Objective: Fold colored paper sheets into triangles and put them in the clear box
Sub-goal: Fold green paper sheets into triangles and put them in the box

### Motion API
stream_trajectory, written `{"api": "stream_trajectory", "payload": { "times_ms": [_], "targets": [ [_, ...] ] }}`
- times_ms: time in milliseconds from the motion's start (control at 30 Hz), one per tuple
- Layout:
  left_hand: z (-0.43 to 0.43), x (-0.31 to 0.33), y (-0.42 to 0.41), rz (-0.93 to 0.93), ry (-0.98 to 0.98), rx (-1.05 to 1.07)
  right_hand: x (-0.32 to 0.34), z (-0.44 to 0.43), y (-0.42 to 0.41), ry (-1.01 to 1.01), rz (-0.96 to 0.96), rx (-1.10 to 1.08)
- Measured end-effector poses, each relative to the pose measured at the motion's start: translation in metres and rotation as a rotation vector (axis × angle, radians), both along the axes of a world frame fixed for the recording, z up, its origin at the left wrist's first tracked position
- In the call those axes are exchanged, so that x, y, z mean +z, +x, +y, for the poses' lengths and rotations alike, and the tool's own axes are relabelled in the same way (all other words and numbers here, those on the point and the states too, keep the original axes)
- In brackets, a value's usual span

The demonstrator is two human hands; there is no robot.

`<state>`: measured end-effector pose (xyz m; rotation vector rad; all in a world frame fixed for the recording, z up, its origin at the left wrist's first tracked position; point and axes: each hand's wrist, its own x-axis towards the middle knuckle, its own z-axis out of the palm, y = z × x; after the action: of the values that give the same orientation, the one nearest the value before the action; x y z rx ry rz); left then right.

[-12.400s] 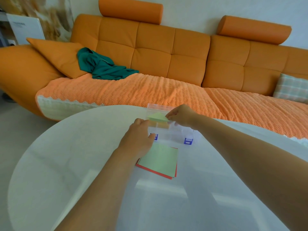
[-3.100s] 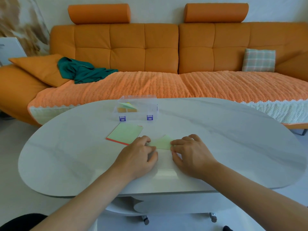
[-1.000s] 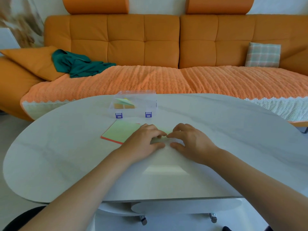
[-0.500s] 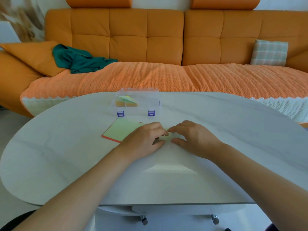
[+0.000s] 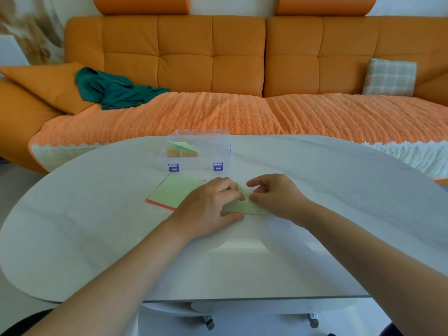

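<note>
A light green paper sheet [image 5: 246,205], partly folded, lies on the white table [image 5: 97,226] between my hands. My left hand [image 5: 208,207] grips its left side, fingers on top and thumb along the near edge. My right hand [image 5: 274,195] rests its thumb tip on the sheet's right part, with the loosely curled fingers raised above it. Behind the hands stands the clear box [image 5: 201,144] with two blue latches, holding several folded green, yellow and orange pieces. A stack of flat sheets [image 5: 173,190], green on top and red beneath, lies just in front of the box.
An orange sofa [image 5: 213,64] with a ribbed orange cover runs behind the table. On it are a teal cloth [image 5: 114,90], an orange cushion [image 5: 46,83] and a checked cushion [image 5: 389,77]. The table's near edge is close to my forearms.
My right hand's fingers have lifted off the green sheet and more of the sheet now shows between the hands. My left hand has stayed on it.
</note>
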<state>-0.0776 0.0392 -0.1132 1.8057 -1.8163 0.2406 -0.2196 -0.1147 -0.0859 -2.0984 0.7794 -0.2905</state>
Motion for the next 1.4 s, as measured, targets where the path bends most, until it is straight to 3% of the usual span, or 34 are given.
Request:
{"api": "stream_trajectory", "payload": {
  "times_ms": [133, 367, 533, 633, 833, 900, 1000, 1200, 1400],
  "targets": [
    [-0.002, 0.005, 0.000, -0.166, -0.161, 0.000, 0.015, -0.007, -0.001, 0.326, -0.067, -0.032],
    [-0.003, 0.015, -0.004, -0.232, -0.357, -0.007, 0.025, -0.006, -0.009, 0.664, -0.089, 0.000],
    [0.000, 0.026, -0.006, -0.223, -0.318, 0.110, 0.034, 0.008, -0.015, 0.157, -0.277, 0.033],
    [0.001, 0.031, -0.011, -0.100, -0.249, 0.129, 0.036, 0.014, -0.018, -0.107, -0.280, 0.115],
    [0.011, 0.044, -0.010, 0.427, -0.006, 0.221, 0.037, 0.012, -0.016, 0.012, -0.231, 0.050],
    [0.016, 0.048, -0.006, 0.523, 0.084, 0.250, 0.036, 0.011, -0.016, 0.020, -0.233, 0.038],
    [0.021, 0.053, 0.002, 0.578, 0.183, 0.285, 0.034, 0.010, -0.015, 0.062, -0.271, 0.009],
    [0.016, 0.052, -0.010, 0.633, 0.174, 0.324, 0.030, 0.018, -0.008, 0.072, -0.266, 0.045],
    [0.014, 0.054, -0.018, 0.551, 0.166, 0.357, 0.027, 0.026, -0.008, -0.228, -0.206, 0.134]
  ]
}}
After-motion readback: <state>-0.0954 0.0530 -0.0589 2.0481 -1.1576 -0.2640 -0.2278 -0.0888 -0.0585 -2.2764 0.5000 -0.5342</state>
